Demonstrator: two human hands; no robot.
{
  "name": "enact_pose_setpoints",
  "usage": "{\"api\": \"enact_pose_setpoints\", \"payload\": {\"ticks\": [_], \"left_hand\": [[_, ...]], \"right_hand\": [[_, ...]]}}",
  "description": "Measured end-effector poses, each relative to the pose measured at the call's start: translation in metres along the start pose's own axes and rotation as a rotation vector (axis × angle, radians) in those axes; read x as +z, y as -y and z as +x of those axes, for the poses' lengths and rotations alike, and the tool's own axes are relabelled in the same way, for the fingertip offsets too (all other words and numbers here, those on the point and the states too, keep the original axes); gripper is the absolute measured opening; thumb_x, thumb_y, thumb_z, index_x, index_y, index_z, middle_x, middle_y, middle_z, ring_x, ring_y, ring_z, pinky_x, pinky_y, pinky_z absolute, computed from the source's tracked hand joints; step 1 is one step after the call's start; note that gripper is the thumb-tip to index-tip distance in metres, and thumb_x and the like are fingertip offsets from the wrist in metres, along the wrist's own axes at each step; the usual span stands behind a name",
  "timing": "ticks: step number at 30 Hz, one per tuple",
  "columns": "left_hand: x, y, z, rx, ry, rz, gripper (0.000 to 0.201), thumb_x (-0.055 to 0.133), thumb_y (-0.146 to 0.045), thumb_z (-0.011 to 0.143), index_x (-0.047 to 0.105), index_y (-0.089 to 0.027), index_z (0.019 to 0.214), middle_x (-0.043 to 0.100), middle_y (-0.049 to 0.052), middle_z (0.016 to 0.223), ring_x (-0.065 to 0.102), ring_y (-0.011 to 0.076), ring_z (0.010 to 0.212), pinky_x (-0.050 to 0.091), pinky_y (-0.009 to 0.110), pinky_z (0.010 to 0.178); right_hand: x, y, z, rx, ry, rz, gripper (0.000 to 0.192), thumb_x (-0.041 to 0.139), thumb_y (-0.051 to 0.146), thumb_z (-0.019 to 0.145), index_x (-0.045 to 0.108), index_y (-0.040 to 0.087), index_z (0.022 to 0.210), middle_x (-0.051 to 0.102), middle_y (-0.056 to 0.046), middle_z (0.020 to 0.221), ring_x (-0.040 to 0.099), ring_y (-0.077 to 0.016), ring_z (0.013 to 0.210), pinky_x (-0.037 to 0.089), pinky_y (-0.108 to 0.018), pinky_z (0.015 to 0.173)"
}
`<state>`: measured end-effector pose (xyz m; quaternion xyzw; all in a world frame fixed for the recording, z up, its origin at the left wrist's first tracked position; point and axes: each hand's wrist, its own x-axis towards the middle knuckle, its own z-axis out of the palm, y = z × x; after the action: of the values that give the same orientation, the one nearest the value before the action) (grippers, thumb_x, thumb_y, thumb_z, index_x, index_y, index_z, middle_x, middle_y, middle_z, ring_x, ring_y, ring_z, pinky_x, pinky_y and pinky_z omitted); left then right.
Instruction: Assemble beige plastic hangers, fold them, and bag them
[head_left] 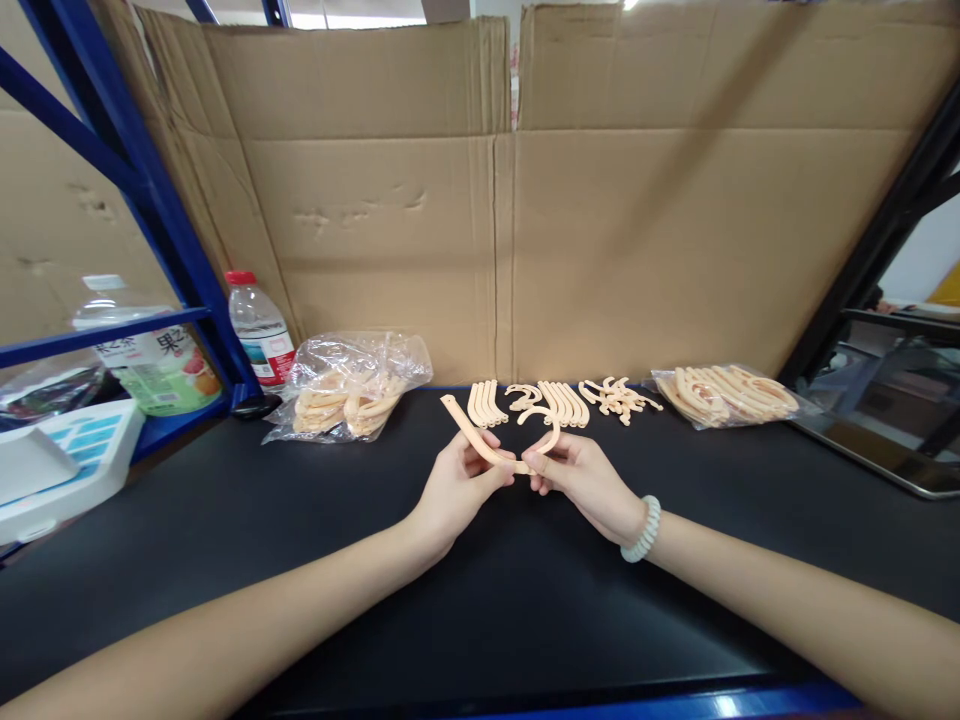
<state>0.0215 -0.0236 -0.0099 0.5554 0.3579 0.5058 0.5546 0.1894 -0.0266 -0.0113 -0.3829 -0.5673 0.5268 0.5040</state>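
A curved peach plastic strip [480, 438] is held just above the black table [225, 520], near the middle of the scene. Its long arm runs up and to the left from the left hand [456, 487], and its bend sits between the two hands. The left hand is closed on the strip, thumb on top and fingers underneath. The right hand [583, 476] pinches the strip's right end, where a short curved piece [550, 437] rises from the fingertips; whether that piece is joined to the strip or separate cannot be told. A white bead bracelet [643, 530] circles the right wrist.

Just beyond the hands, loose peach parts lie in a row on the table: a small set of curved strips [486, 402], a larger fan of curved strips [559, 403], and a pile of small pieces [619, 398] to the right.

Far right, a clear plastic bag [724, 395] lies flat, filled with more curved strips. Far left of the row, a crumpled clear bag [352, 385] holds another heap of the same peach parts.

Further left, a water bottle with a red cap [259, 330] stands against the blue rack frame [142, 190]. Cardboard sheets [600, 220] wall off the back.
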Motion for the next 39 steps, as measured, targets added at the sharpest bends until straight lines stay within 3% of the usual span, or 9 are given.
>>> {"api": "enact_pose_setpoints", "payload": {"ticks": [5,12,15,17,21,23,27,35,39], "left_hand": [[0.002,0.0,0.0,-0.001,-0.023,-0.019,0.037,0.077,-0.023,0.068,0.049,-0.018,0.092,0.069,0.001,0.078,0.066,0.0169,0.076,0.053,0.03,0.071],[0.003,0.001,-0.001,-0.015,0.105,-0.006,0.037,0.077,-0.024,0.07,0.048,-0.018,0.093,0.07,0.002,0.081,0.069,0.0184,0.079,0.054,0.036,0.081],[0.002,-0.001,0.0,-0.057,0.055,-0.04,0.037,0.08,-0.021,0.067,0.051,-0.016,0.091,0.07,0.001,0.077,0.068,0.0155,0.076,0.054,0.032,0.08],[0.001,-0.002,0.001,-0.095,-0.005,-0.101,0.037,0.081,-0.018,0.065,0.053,-0.015,0.09,0.069,0.0,0.075,0.066,0.0132,0.076,0.054,0.029,0.08],[0.001,-0.003,0.003,-0.169,-0.069,-0.223,0.033,0.081,-0.015,0.066,0.056,-0.014,0.087,0.068,0.001,0.076,0.066,0.0121,0.079,0.053,0.028,0.085],[0.001,-0.003,0.004,-0.173,-0.069,-0.235,0.032,0.08,-0.014,0.066,0.057,-0.014,0.087,0.068,0.002,0.078,0.066,0.0125,0.081,0.054,0.028,0.086],[0.001,-0.003,0.004,-0.162,-0.056,-0.24,0.032,0.081,-0.014,0.067,0.057,-0.014,0.087,0.068,0.002,0.079,0.065,0.0123,0.081,0.054,0.027,0.084],[0.001,-0.001,0.005,-0.15,-0.044,-0.227,0.031,0.082,-0.014,0.065,0.059,-0.014,0.086,0.064,0.0,0.076,0.064,0.0115,0.079,0.055,0.026,0.083],[0.001,-0.002,0.005,-0.152,-0.035,-0.23,0.032,0.082,-0.015,0.064,0.059,-0.013,0.087,0.065,0.0,0.075,0.064,0.0116,0.078,0.055,0.026,0.082]], "right_hand": [[0.0,-0.001,0.002,-0.029,0.007,-0.053,0.031,0.07,0.046,0.072,0.065,0.017,0.08,0.057,0.001,0.063,0.052,-0.0107,0.055,0.042,-0.026,0.053],[0.002,-0.002,0.001,-0.009,0.03,0.01,0.029,0.075,0.037,0.069,0.062,0.017,0.086,0.059,0.002,0.065,0.059,-0.0125,0.058,0.049,-0.028,0.056],[-0.003,0.001,0.006,0.012,0.07,0.046,0.036,0.071,0.041,0.073,0.063,0.017,0.098,0.059,0.0,0.069,0.06,-0.013,0.06,0.051,-0.029,0.056],[-0.013,0.003,0.013,-0.061,0.054,-0.002,0.037,0.065,0.046,0.078,0.064,0.018,0.102,0.058,-0.001,0.074,0.06,-0.014,0.061,0.051,-0.03,0.055],[-0.049,0.005,0.034,-0.42,-0.062,-0.566,0.024,0.055,0.035,0.088,0.066,0.022,0.104,0.063,-0.006,0.085,0.06,-0.0206,0.077,0.051,-0.039,0.071],[-0.066,0.001,0.045,-0.585,-0.015,-0.93,0.022,0.055,0.027,0.088,0.067,0.021,0.105,0.065,-0.009,0.092,0.057,-0.026,0.092,0.046,-0.046,0.085],[-0.081,-0.012,0.064,-0.64,0.077,-1.294,0.023,0.054,0.02,0.088,0.067,0.018,0.108,0.064,-0.013,0.106,0.052,-0.0283,0.104,0.043,-0.047,0.093],[-0.078,-0.023,0.08,-0.635,0.078,-1.231,0.018,0.051,0.015,0.089,0.068,0.019,0.083,0.069,-0.009,0.091,0.055,-0.0258,0.095,0.044,-0.045,0.09],[-0.078,-0.018,0.079,-0.644,-0.003,-1.092,0.018,0.049,0.014,0.088,0.065,0.02,0.083,0.069,-0.008,0.096,0.058,-0.0241,0.094,0.046,-0.042,0.087]]}}
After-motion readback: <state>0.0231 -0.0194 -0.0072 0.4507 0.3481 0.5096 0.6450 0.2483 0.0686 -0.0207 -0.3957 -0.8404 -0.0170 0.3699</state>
